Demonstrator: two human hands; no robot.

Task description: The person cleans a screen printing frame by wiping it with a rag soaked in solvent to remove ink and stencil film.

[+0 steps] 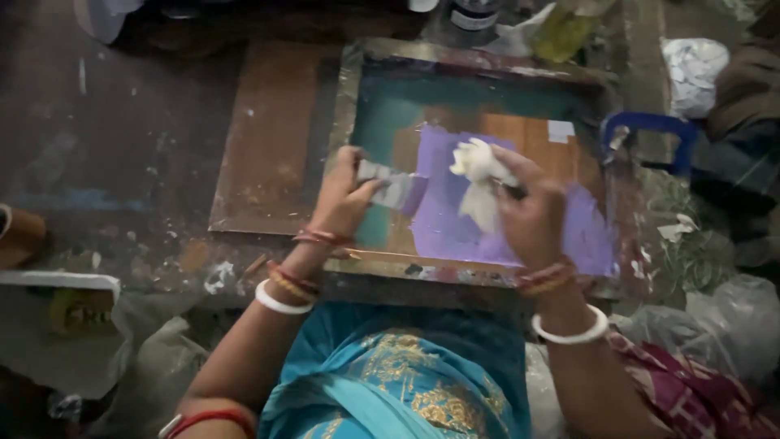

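A wooden-framed printing screen (479, 65) lies flat before me, its mesh smeared with purple ink (455, 232) over teal and brown areas. My left hand (345, 195) grips a small flat scraper (396, 185) with purple ink on its end, held over the screen's left part. My right hand (532, 207) is closed on a crumpled white cloth (478, 171), pressed against the purple patch. A small white tape patch (561, 130) sits on the mesh at the upper right. Both wrists wear white and red bangles.
A brown wooden board (264, 138) lies left of the screen on a paint-spattered floor. A blue frame-like object (650, 134) and crumpled white paper (691, 73) sit at the right. Plastic bags (731, 325) lie at the lower right, bottles (475, 12) behind the screen.
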